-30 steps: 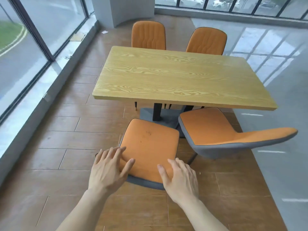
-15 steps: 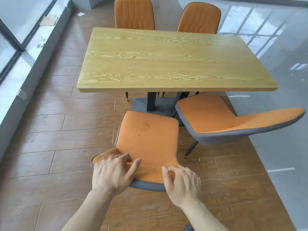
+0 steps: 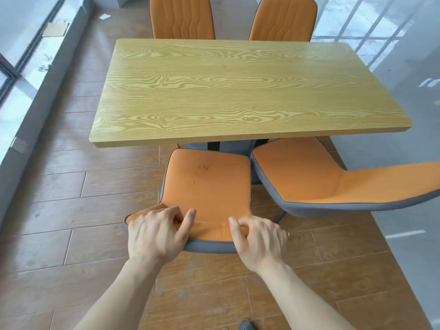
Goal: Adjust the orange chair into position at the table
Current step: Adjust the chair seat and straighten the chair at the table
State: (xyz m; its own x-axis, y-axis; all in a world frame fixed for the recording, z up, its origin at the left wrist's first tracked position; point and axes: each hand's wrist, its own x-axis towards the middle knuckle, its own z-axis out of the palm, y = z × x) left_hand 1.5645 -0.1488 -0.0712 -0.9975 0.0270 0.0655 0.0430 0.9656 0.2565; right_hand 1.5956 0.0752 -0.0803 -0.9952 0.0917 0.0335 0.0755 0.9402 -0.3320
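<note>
An orange chair (image 3: 209, 182) with a grey shell stands just in front of me, its seat front close to the near edge of the wooden table (image 3: 214, 91). My left hand (image 3: 157, 232) grips the left part of the chair's backrest top, fingers curled over the orange padding. My right hand (image 3: 258, 239) grips the right part of the same backrest top in the same way. The chair's legs are hidden under the seat.
A second orange chair (image 3: 321, 177) sits turned askew right beside the held one, its backrest stretching right. Two more orange chairs (image 3: 182, 17) (image 3: 283, 20) stand at the table's far side. A window wall (image 3: 28, 75) runs along the left; brown floor tiles lie between.
Both hands went from resting open above the backrest to curling around its top edge. The view has come closer to the table, and the chair sits nearer the table edge.
</note>
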